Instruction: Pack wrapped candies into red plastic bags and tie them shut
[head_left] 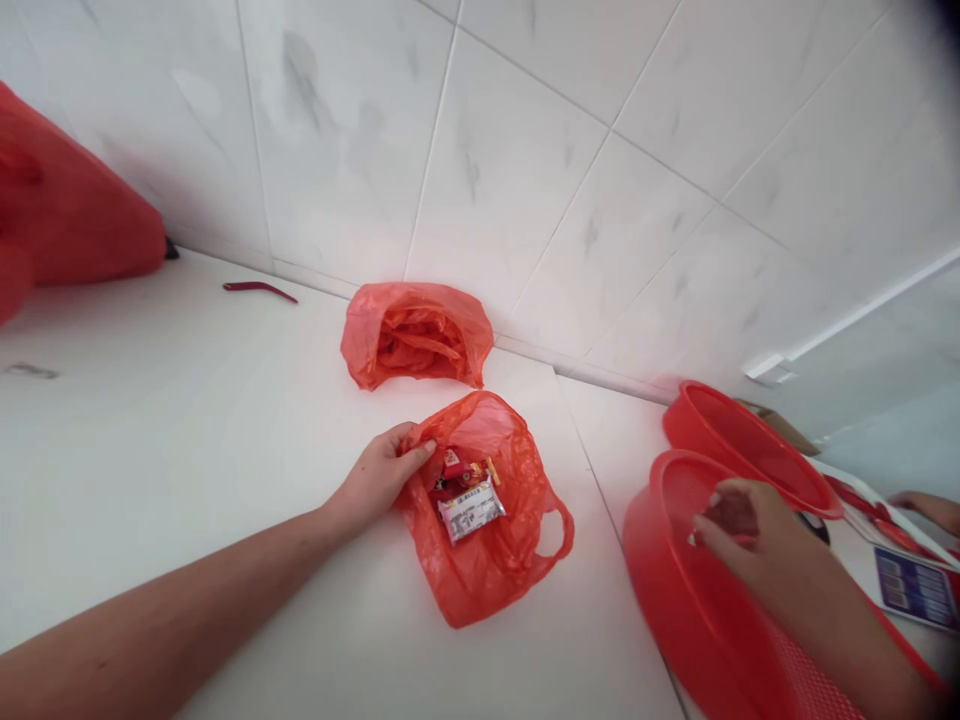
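Observation:
My left hand (394,465) pinches the left rim of a red plastic bag (480,595), holding its mouth open on the white table. Inside that bag lie a white-and-silver wrapped snack packet (472,508) and some red packets (463,468). Over at the right, my right hand (750,525) is closed around a small dark-red wrapped packet (731,515), partly hidden by the fingers and blurred. It is held above a red plastic basket (660,560) with a perforated lower part. Behind the open bag stands a second red plastic bag (416,335), crumpled inside.
Another red basin (694,415) stands against the tiled wall. A person's hand (926,507) shows at the right edge, near a blue printed item (915,588). At left are a large red bag (97,210) and a thin dark-red strip (261,289). A seam (589,460) crosses the table.

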